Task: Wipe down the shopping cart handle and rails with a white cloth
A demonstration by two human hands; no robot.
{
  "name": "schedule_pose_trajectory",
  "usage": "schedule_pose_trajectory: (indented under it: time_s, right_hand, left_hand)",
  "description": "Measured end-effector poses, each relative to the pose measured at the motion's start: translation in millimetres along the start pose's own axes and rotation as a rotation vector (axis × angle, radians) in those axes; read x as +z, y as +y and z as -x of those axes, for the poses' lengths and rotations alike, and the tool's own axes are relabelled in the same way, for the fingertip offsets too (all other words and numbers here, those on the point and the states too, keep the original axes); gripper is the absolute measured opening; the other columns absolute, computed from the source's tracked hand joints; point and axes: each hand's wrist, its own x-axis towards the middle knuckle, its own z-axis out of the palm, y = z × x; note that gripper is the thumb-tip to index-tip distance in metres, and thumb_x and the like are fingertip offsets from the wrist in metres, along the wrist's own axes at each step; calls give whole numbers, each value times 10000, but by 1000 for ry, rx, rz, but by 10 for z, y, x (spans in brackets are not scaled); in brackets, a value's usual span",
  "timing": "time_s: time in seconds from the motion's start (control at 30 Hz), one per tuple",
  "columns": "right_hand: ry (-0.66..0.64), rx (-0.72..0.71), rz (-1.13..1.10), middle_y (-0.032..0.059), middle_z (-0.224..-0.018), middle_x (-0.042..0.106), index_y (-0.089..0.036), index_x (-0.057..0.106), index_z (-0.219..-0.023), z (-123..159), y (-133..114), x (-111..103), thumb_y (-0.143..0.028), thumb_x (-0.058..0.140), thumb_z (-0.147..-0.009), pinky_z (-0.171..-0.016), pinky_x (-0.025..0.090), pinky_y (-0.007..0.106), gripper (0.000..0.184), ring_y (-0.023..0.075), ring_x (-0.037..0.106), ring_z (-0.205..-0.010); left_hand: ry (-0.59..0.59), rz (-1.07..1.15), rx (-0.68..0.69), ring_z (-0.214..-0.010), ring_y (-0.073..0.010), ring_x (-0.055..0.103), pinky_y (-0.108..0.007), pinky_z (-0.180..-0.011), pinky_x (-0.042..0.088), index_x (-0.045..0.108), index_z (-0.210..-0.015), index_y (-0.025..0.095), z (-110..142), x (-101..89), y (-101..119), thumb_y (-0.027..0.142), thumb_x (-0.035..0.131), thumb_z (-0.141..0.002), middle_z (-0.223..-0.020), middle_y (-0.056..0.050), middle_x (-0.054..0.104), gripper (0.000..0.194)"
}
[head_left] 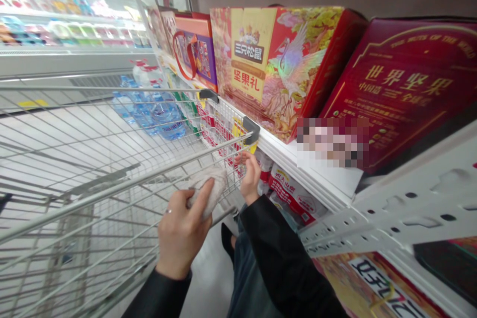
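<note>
The left hand (182, 233) closes around a soft, crumpled white cloth (208, 191), its exact kind hard to make out, at the near rail of a wire shopping cart (93, 208). The right hand (250, 179) curls around the cart's far rim, fingers partly hidden. Beyond, printed gift boxes (279, 69) stand along a white shelf edge (298, 169), where a label (331, 141) is blurred.
</note>
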Motion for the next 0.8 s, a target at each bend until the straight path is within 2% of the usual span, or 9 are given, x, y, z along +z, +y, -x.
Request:
schedule_pose_trajectory:
  time_s: [0.1,0.17,0.23,0.33,0.4,0.57,0.63,0.7,0.8]
  right_hand:
    - [-1,0,6,52,-907,701,-187,675,-1019,-1,-5,-3,-417,410,-971,-781,550,341,354,186,668,-837]
    - [0,0,7,53,-911,703,-186,673,-1042,-1,-2,-8,-422,408,-975,-787,552,346,361,187,668,-837]
    - [-5,-1,10,54,-916,704,-184,671,-1062,-2,3,-11,-423,406,-978,-796,552,349,367,185,668,-839]
    - [-1,-7,8,52,-912,704,-183,669,-1062,-3,8,-8,-420,410,-978,-792,549,347,361,184,667,-836]
    - [8,-4,3,51,-909,705,-183,670,-1059,-2,10,-5,-417,417,-975,-785,548,346,355,184,667,-828]
    - [15,9,14,54,-918,709,-179,670,-1058,6,13,-3,-413,422,-973,-799,547,348,352,185,672,-841]
    - [10,13,12,57,-928,708,-178,671,-1061,7,11,-3,-416,421,-972,-804,549,353,357,187,671,-848]
    - [6,9,3,58,-925,703,-180,673,-1050,5,6,-4,-423,424,-971,-799,551,357,358,190,669,-850]
    - [5,2,-4,54,-919,698,-188,674,-1044,3,-3,-3,-431,436,-967,-797,552,357,349,190,665,-843]
  left_hand:
    - [-109,-4,52,-779,-119,540,-235,-576,363,641,-1284,298,115,181,53,80,735,-712,-957,-24,540,620]
    - [-107,23,31,-757,-109,530,-229,-573,370,645,-1279,295,129,187,68,70,741,-707,-962,-21,536,622]
    - [-34,68,-8,-790,-103,543,-213,-628,420,631,-1299,286,78,71,43,106,764,-726,-1011,-31,530,616]
    - [154,63,-31,-893,-139,570,-231,-716,461,630,-1300,280,-36,-168,-41,173,791,-751,-1064,-59,519,582]
    - [198,31,-58,-926,-161,576,-247,-724,465,633,-1297,286,-56,-230,-87,187,784,-764,-1087,-71,519,562]
    - [-40,19,-16,-796,-110,557,-204,-615,444,645,-1298,276,172,33,-83,130,710,-778,-1038,-49,506,544]
    - [-98,38,-26,-784,-102,557,-189,-599,437,661,-1278,266,249,111,-66,108,687,-785,-1025,-47,502,519]
    - [-58,63,-51,-792,-104,557,-193,-622,453,669,-1265,268,248,84,-66,115,687,-801,-1027,-51,507,489]
    - [95,43,-96,-862,-135,577,-237,-709,493,651,-1288,288,141,-91,-98,173,720,-811,-1063,-65,527,495]
